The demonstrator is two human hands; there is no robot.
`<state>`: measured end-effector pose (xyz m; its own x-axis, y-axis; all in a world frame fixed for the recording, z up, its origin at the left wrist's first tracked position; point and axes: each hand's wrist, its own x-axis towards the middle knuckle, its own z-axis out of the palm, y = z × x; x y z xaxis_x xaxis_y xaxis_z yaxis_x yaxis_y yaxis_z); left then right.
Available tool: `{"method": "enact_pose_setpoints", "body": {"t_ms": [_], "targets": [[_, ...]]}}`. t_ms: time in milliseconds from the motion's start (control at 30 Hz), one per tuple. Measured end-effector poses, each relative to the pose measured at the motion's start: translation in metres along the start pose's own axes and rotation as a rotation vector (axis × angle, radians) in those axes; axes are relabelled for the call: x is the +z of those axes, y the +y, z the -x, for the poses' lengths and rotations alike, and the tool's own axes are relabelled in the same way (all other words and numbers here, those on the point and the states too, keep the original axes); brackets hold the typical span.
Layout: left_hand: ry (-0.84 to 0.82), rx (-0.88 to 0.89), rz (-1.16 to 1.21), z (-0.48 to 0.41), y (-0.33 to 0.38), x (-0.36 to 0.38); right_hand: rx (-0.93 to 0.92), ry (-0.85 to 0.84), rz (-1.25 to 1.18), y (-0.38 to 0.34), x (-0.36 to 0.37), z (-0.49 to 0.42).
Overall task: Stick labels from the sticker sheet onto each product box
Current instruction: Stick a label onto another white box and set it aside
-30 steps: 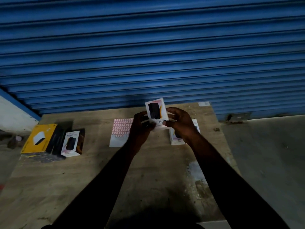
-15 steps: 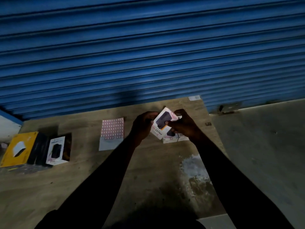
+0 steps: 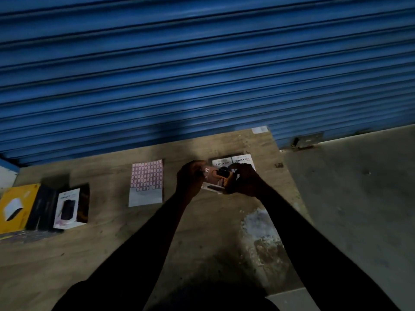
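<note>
Both hands hold one white and pink product box [image 3: 214, 179], tilted low over the wooden table [image 3: 112, 243]. My left hand [image 3: 190, 179] grips its left end and my right hand [image 3: 244, 181] its right end. Just behind it two white boxes marked HALLEY [image 3: 233, 161] lie flat side by side, partly hidden by my hands. The sticker sheet [image 3: 146, 182], with rows of pink-edged labels and a bare lower strip, lies flat to the left of my hands. Another white product box [image 3: 68, 207] stands at the far left.
A yellow box [image 3: 15, 207] and a dark box [image 3: 43, 208] sit beside the white one at the table's left edge. A blue roller shutter [image 3: 202, 75] closes off the back. Grey concrete floor [image 3: 359, 198] lies right of the table.
The held box has come down from chest height to just above the table by the two flat boxes, and has turned from upright to tilted. The view has shifted right.
</note>
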<state>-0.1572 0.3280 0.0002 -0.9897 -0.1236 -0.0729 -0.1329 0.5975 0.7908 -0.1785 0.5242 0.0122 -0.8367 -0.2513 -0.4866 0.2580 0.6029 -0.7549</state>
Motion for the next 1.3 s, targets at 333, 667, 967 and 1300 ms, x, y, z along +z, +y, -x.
{"method": "enact_pose_setpoints", "body": {"t_ms": [333, 667, 967, 1300], "targets": [[0.245, -0.093, 0.126, -0.01, 0.005, 0.002, 0.065, 0.252, -0.406, 0.007, -0.005, -0.005], [-0.18, -0.388, 0.679, -0.001, 0.023, 0.031, 0.045, 0.294, -0.328, 0.025, -0.01, -0.009], [-0.252, -0.389, 0.553, -0.021, 0.041, 0.072, 0.124, 0.473, -0.331, 0.053, -0.038, -0.024], [-0.319, -0.407, 0.527, -0.02, 0.045, 0.092, 0.073, 0.553, -0.246, 0.064, -0.035, -0.014]]}}
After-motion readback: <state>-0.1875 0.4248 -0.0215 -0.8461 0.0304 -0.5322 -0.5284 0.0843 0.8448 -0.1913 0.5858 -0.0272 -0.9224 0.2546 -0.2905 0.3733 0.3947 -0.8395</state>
